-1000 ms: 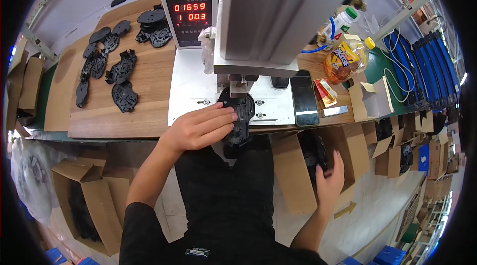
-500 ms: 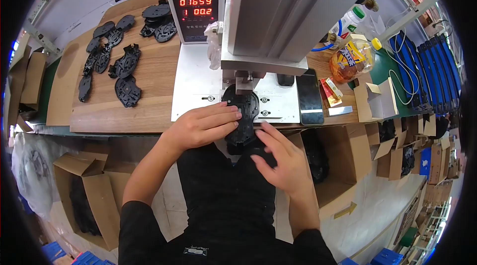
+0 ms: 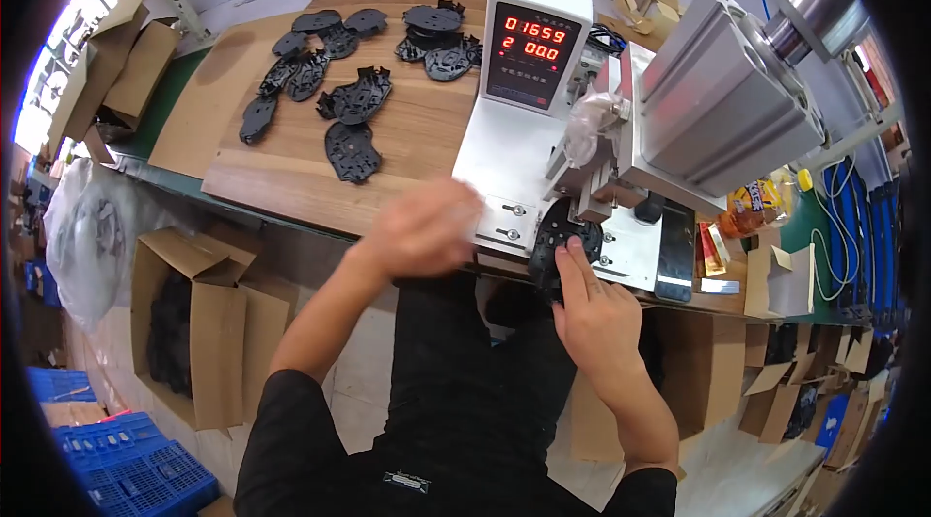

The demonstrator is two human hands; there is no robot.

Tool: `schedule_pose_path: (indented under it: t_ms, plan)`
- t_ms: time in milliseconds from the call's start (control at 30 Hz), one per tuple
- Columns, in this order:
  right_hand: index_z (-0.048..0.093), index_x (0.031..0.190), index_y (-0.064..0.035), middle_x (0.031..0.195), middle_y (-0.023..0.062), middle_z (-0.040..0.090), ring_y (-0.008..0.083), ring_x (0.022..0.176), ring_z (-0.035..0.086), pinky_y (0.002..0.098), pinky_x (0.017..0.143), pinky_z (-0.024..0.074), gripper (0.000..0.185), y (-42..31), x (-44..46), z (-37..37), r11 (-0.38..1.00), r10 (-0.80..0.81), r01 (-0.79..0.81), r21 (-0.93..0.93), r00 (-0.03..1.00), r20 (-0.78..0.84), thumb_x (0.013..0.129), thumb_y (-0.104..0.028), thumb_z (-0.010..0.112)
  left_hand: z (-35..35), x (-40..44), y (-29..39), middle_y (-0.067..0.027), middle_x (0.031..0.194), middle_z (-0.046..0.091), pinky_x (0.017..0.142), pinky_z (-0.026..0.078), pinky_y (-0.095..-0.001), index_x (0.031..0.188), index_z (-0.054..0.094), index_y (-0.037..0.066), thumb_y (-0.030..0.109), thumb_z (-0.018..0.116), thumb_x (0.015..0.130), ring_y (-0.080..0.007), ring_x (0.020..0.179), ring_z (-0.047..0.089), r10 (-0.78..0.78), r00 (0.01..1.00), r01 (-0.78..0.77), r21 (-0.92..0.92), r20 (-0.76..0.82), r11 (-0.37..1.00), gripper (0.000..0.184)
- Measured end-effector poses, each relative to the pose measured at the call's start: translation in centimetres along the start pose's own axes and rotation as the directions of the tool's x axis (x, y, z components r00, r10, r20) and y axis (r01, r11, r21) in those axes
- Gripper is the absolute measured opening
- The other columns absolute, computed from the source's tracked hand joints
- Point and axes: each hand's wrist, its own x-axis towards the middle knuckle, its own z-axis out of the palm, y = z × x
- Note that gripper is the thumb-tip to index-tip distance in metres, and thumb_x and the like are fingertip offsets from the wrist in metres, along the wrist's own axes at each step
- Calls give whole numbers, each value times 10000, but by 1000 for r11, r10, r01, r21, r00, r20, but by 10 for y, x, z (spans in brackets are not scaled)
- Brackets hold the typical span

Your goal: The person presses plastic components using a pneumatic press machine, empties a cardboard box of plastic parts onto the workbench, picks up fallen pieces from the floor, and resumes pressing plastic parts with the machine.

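Currently, at the far left of my view, I have a clear plastic bag (image 3: 92,241) beside an open cardboard box (image 3: 215,342) holding dark pieces. Up on the wooden board (image 3: 407,134) I see black molded parts (image 3: 357,98), some overlapping, others lying apart. Next comes my left hand (image 3: 422,229), blurred, near the board's front edge and left of the machine's white base (image 3: 499,163); its fingers look loosely bent, but I cannot tell how far open they are or whether they have hold of anything. Behind it, the display (image 3: 533,44) reads 01659 above 2 and 00.0. Further right, the black part (image 3: 549,243) I am working on lies under the press head (image 3: 609,195), its near end reaching past the front of the base. My right hand (image 3: 599,321) has its fingers mostly straight, fingertips laid on that part's top rather than wrapped round it. To the right of the base I can make out a phone (image 3: 676,255), then a bottle (image 3: 745,214) of amber drink and a small open carton (image 3: 779,282).
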Motion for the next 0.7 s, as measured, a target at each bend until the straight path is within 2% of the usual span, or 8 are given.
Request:
schedule_pose_path:
  t_ms: [133,233,333,367,467,500,633,700]
  plan:
    - [666,1201,-20,1291,177,677,169,622,670,276,593,501,548,1,1,-1,998,9,-9,54,1000,-3,676,-120,790,-53,-44,-30,-209,1332,610,1056,475,-462,1320,605,-3,179,707,868,-374,1225,593,-481,877,425,490,-13,761,498]
    - [662,1215,-29,1297,178,673,174,633,676,278,604,508,618,2,-1,2,997,20,-19,71,1000,-14,626,-117,828,-66,-78,-19,-203,1354,611,1027,490,-449,1331,602,1,191,742,860,-370,1236,592,-606,792,541,377,72,752,527]
    - [656,1227,-32,1309,175,666,179,644,682,277,617,516,629,1,0,-2,998,20,-20,65,1000,-4,630,-126,831,-72,-106,-5,-173,1302,647,998,503,-426,1308,629,19,202,812,800,-335,1212,610,-568,807,537,203,162,819,570]
    - [656,1227,-32,1309,175,666,179,644,682,277,617,516,629,1,0,-2,998,23,-23,63,1000,-1,630,-126,831,-71,-108,-2,-139,1231,684,963,516,-408,1220,686,30,206,861,734,-313,1157,640,-443,887,406,237,130,883,546]
    - [651,1236,-34,1319,171,661,183,648,685,273,631,522,635,2,-2,0,997,36,-37,73,999,9,634,-131,830,-65,-99,14,-117,1181,697,947,521,-410,1115,724,33,219,875,704,-292,1105,660,-368,920,338,200,139,920,475]
    - [652,1233,-34,1321,171,660,184,651,686,273,630,522,635,2,-1,0,996,30,-30,79,1000,1,631,-129,831,-62,-91,19,-105,1161,705,935,533,-416,1050,729,30,130,834,729,-294,1095,669,-354,926,328,186,131,926,353]
    - [667,1189,-29,1286,167,681,169,586,661,266,590,513,529,2,0,-2,997,39,-38,66,999,-25,679,-119,773,-45,-90,17,-122,1129,720,906,556,-416,1022,716,11,16,753,735,-310,1056,689,-224,961,196,175,161,965,290]
    - [677,1152,-14,1243,164,705,146,515,625,255,550,499,434,2,2,-3,999,10,-8,45,999,-46,729,-109,704,-44,-89,17,-167,1075,731,874,574,-417,990,698,-17,-61,673,713,-339,988,711,-176,981,160,177,76,971,282]
